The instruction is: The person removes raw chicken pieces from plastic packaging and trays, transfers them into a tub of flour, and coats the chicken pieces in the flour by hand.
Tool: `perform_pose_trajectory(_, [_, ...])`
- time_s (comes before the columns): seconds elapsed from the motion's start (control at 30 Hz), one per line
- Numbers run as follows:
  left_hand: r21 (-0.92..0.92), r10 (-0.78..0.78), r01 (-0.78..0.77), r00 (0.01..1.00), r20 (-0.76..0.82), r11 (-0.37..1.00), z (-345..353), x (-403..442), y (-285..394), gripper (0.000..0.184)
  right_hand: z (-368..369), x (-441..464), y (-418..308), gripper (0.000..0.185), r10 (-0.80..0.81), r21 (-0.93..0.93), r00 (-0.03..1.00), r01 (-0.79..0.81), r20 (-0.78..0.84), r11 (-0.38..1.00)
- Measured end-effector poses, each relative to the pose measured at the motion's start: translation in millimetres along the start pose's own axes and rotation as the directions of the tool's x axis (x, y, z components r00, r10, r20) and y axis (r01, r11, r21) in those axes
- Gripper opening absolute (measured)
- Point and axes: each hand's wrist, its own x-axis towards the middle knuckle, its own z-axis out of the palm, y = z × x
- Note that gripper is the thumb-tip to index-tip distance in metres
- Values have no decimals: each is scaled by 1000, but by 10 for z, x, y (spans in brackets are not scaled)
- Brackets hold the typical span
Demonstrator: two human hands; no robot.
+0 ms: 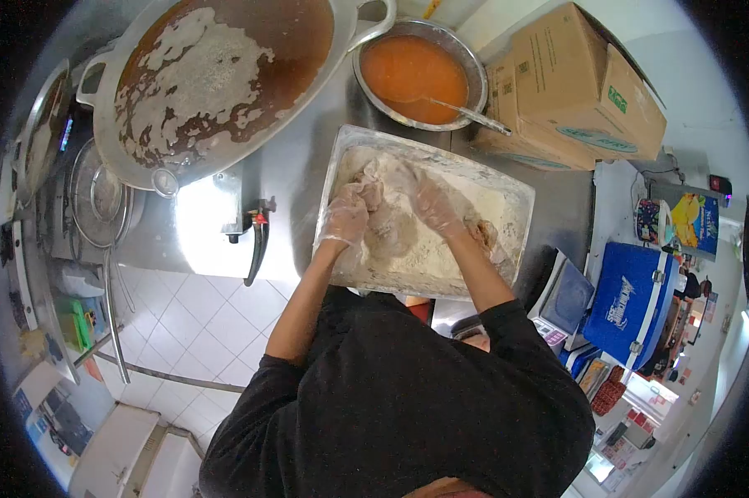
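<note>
My left hand (347,214), in a clear plastic glove, is closed on a flour-coated piece of meat (373,187) at the left side of a rectangular tub (525,217) of pale flour (451,257). My right hand (437,207), gloved too, reaches into the flour near the middle; its fingertips are coated and blend with the flour, so their grip is unclear. Between the hands lies another floured lump (389,230). A browner, partly coated piece (484,235) rests beside my right wrist.
Behind the tub stands a metal bowl (480,70) of orange liquid with a ladle (474,114) in it. A large pan (296,124) of foamy brown liquid sits at left, near a black hose (258,245). Cardboard boxes (557,75) and a blue cooler box (627,303) are at right.
</note>
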Motion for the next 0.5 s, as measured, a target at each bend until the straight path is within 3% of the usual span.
perform_pose_trajectory(0.03, [-55,-109,111,993,47,992,-25,5,106,36,120,-6,-31,63,-51,-212,997,61,53,975])
perform_pose_trajectory(0.13, [76,-42,46,997,-59,996,66,-21,113,38,371,-173,27,59,-126,-667,953,283,275,690])
perform_pose_trajectory(0.2, [-35,-68,69,997,18,997,-118,-65,358,42,353,-256,83,57,-148,-724,938,338,315,601])
perform_pose_trajectory(0.23, [-91,-78,83,995,56,992,-182,-88,455,44,306,-286,137,57,-176,-686,944,323,278,652])
perform_pose_trajectory(0.37, [-15,-36,37,999,36,999,-177,-177,281,46,-17,-262,141,57,-283,-491,953,300,112,817])
perform_pose_trajectory(0.43, [77,28,-25,999,-43,997,45,-162,-93,45,-156,-182,-61,56,-190,-512,955,283,228,811])
perform_pose_trajectory(0.5, [83,-37,36,999,17,996,10,-192,-38,45,-157,-200,-85,55,-143,-586,956,271,257,764])
